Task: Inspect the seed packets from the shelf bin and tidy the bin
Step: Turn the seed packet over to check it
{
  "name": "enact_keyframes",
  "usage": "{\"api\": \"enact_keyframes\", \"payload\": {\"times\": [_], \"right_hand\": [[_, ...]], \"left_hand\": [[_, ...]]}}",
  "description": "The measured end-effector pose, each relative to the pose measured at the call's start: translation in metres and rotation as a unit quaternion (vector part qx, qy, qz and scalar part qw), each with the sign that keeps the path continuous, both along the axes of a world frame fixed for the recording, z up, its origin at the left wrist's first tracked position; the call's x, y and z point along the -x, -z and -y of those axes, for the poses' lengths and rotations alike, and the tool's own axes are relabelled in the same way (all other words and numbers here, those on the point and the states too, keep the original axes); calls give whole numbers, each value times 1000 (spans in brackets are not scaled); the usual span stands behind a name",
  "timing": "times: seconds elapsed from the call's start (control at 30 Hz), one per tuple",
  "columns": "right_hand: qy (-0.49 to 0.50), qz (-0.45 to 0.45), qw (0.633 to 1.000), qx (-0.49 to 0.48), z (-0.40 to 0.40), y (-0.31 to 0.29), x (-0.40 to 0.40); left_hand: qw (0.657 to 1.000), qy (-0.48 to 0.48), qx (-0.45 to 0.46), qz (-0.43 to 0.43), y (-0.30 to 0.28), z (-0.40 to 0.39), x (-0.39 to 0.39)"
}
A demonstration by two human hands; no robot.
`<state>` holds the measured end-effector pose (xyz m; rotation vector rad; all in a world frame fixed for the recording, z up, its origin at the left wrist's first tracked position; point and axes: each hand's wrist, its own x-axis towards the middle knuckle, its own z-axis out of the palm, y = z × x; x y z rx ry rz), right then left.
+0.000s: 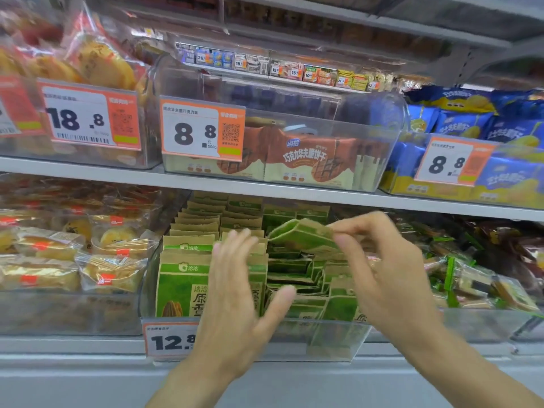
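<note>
Presently, one green-and-tan seed packet (303,235) is being held above the clear shelf bin (329,334) on the lower shelf, its long axis lying roughly left to right and tilted slightly down toward the right, its broad face turned up. It is being pinched at its right end between the thumb and curled fingers of the right hand (379,260).

Inside the bin, matching seed packets (182,284) are being kept upright in rows along the left side, printed faces forward; on the right side they are lying flat and jumbled in a loose heap. An orange price tag (167,340) reading 12 is being carried on the bin's front wall.

The left hand (238,293) is being held open in front of the upright rows, fingers spread and fairly straight, gripping nothing; contact with the packets cannot be confirmed owing to motion blur.

On the shelf above, a clear bin of brown wafer biscuit packs (306,160) is being displayed.
</note>
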<state>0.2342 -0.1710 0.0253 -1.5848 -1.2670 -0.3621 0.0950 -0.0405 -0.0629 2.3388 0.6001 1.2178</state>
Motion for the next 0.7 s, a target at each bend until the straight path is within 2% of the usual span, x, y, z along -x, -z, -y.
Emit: {"api": "enact_keyframes", "payload": {"times": [0.07,0.13,0.23,0.3,0.37,0.43,0.5,0.6,0.63,0.7], "right_hand": [[-43,-22,991,-128,18,3,16],[-90,-56,973,-207,31,9,31],[-130,-173,952,-219,44,14,51],[-155,-317,923,-156,52,21,55],[-175,-416,891,-38,58,36,54],[-150,-461,872,70,62,60,54],[-127,-509,835,167,67,91,54],[-162,-520,766,341,77,127,60],[-170,-502,754,387,80,137,63],[-153,-460,757,437,82,148,69]], "left_hand": [[995,32,51,81,-15,16,8],[988,65,68,121,-32,38,16],[979,88,104,151,-38,68,30],[951,96,236,174,-26,84,39],[894,84,396,191,-2,95,45],[871,52,464,151,32,106,51],[852,21,511,107,68,121,58],[814,-41,575,80,120,148,74],[804,-65,587,71,133,158,79],[794,-99,596,69,149,176,86]]}}
